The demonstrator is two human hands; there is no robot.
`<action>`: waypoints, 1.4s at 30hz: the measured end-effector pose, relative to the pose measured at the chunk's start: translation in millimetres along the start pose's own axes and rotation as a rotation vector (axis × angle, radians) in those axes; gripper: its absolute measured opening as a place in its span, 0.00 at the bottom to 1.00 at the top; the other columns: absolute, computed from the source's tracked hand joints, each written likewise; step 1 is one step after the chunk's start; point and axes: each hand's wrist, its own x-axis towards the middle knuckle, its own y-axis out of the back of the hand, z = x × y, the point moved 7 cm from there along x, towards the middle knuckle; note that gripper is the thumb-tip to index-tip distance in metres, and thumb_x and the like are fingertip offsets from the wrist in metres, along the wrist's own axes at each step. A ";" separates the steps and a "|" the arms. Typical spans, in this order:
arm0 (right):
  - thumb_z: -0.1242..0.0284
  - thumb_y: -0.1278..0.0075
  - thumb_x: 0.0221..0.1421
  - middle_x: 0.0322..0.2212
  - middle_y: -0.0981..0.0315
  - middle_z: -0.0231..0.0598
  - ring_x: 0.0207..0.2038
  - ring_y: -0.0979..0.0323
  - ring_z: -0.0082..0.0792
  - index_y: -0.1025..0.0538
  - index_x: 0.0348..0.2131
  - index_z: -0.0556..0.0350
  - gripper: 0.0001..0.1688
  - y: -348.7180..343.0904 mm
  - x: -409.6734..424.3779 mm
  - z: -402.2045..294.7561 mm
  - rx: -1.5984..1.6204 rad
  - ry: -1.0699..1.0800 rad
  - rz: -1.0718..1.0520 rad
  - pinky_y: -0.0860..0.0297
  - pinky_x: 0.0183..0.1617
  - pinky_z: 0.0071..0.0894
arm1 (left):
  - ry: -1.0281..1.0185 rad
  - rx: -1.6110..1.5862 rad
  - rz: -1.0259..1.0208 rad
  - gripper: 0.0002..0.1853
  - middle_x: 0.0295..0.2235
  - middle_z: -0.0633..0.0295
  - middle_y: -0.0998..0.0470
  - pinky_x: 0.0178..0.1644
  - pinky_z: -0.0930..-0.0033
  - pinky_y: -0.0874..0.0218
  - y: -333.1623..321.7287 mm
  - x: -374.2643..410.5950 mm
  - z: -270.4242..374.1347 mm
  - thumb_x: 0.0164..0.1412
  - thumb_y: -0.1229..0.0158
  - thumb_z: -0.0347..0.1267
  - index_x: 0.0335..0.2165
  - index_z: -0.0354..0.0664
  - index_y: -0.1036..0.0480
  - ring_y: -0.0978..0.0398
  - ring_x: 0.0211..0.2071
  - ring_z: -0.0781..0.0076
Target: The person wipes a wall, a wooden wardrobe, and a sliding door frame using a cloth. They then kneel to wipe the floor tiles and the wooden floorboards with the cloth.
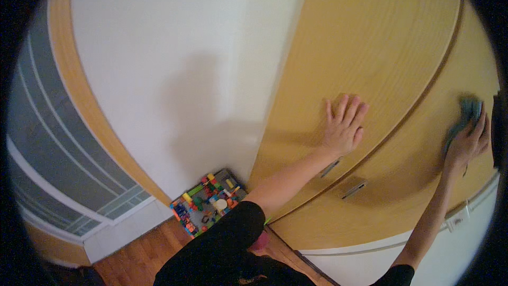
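My left hand (342, 129) lies flat with spread fingers against a light wooden wardrobe door (373, 39), just above its recessed metal handle (331, 167). Over at the far right, my right hand (468, 143) grips a bunched blue-green cloth (470, 107) on the neighbouring wooden door (420, 159). Part of the cloth is hidden behind that hand. A second metal handle (354, 190) sits on this right-hand door, beside the dark seam between the two doors.
A grey tray (202, 198) of colourful toy blocks stands on the wooden floor (135, 256) by the white wall (158, 47). A wall socket (458, 220) is at lower right. Glass door panels (59, 135) with a wooden frame (85, 87) stand at left.
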 end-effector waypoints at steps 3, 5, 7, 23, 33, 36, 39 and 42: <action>0.72 0.55 0.56 0.48 0.29 0.38 0.48 0.32 0.44 0.30 0.52 0.43 0.23 -33.4 46.6 -82.0 0.021 0.130 0.073 0.37 0.51 0.42 | 0.000 0.050 -0.040 0.35 0.63 0.52 0.53 0.62 0.31 0.70 5.2 0.8 3.9 0.58 0.52 0.43 0.61 0.44 0.47 0.61 0.65 0.46; 0.72 0.55 0.54 0.50 0.32 0.35 0.51 0.34 0.42 0.33 0.55 0.39 0.27 -49.8 49.1 -142.8 0.102 0.126 -0.045 0.37 0.53 0.43 | 0.010 0.089 -0.115 0.34 0.64 0.52 0.53 0.63 0.34 0.69 10.2 -5.7 -4.6 0.58 0.52 0.43 0.61 0.45 0.47 0.60 0.65 0.46; 0.72 0.55 0.53 0.54 0.36 0.35 0.52 0.36 0.46 0.36 0.57 0.39 0.30 -54.2 41.5 -189.6 0.138 0.180 -0.167 0.39 0.56 0.44 | 0.038 0.046 -0.185 0.34 0.64 0.52 0.53 0.64 0.37 0.67 14.6 -15.2 2.5 0.58 0.50 0.42 0.61 0.45 0.47 0.60 0.64 0.46; 0.70 0.55 0.51 0.44 0.33 0.38 0.51 0.40 0.39 0.23 0.41 0.48 0.17 1.7 -255.1 -432.7 0.964 0.897 -0.681 0.42 0.53 0.40 | 1.645 0.799 -0.821 0.21 0.44 0.50 0.29 0.45 0.51 0.43 483.3 -584.8 -3.5 0.53 0.47 0.34 0.47 0.43 0.30 0.34 0.46 0.56; 0.78 0.45 0.43 0.39 0.30 0.44 0.47 0.36 0.47 0.24 0.42 0.52 0.21 81.9 -325.2 -450.0 1.241 0.332 -1.034 0.39 0.53 0.42 | 2.562 0.924 -0.533 0.18 0.40 0.53 0.28 0.44 0.55 0.41 709.4 -745.1 269.3 0.54 0.46 0.34 0.45 0.42 0.29 0.32 0.43 0.59; 0.78 0.49 0.50 0.40 0.27 0.46 0.43 0.29 0.44 0.28 0.46 0.59 0.20 177.2 -412.9 -470.0 1.648 -0.455 -1.857 0.33 0.48 0.41 | 2.623 0.875 -0.468 0.17 0.38 0.53 0.28 0.44 0.56 0.40 719.0 -760.8 287.2 0.55 0.46 0.34 0.44 0.42 0.28 0.32 0.42 0.60; 0.75 0.51 0.51 0.35 0.26 0.40 0.36 0.27 0.39 0.28 0.37 0.58 0.11 256.3 -565.5 -497.2 1.901 -1.134 -2.199 0.29 0.39 0.39 | 2.529 0.707 -0.440 0.17 0.37 0.54 0.28 0.44 0.57 0.40 695.3 -783.1 217.4 0.55 0.46 0.35 0.43 0.41 0.28 0.31 0.41 0.61; 0.74 0.49 0.50 0.35 0.26 0.41 0.36 0.28 0.41 0.28 0.37 0.57 0.12 451.6 -583.5 -523.9 1.314 -1.743 -2.779 0.30 0.40 0.43 | 2.464 0.691 -0.436 0.16 0.36 0.55 0.27 0.43 0.58 0.39 729.4 -784.5 181.3 0.55 0.46 0.35 0.42 0.41 0.28 0.31 0.40 0.62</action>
